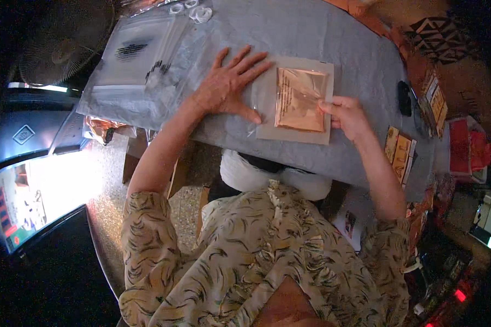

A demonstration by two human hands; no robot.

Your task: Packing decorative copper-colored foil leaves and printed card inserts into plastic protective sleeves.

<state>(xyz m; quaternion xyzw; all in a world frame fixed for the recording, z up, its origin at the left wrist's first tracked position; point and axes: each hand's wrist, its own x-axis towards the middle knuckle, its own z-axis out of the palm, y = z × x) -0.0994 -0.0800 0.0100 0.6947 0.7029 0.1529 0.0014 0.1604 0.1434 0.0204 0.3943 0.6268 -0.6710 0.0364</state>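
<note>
Grey cloth covers the surface. Left hand, fingers spread flat, presses the card at its 9 o'clock edge. Right hand pinches the copper pouch at 3 o'clock. Clear bags lie toward 10 o'clock.

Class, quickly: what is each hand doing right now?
Left hand: open, fingers spread flat on the clear plastic sleeve.
Right hand: closed, pinching the shiny copper foil packet at its edge.

Grey-clothed table at 12 o'clock; fan at 10; speckled floor at 8, w/ bright glare at 9.
</note>
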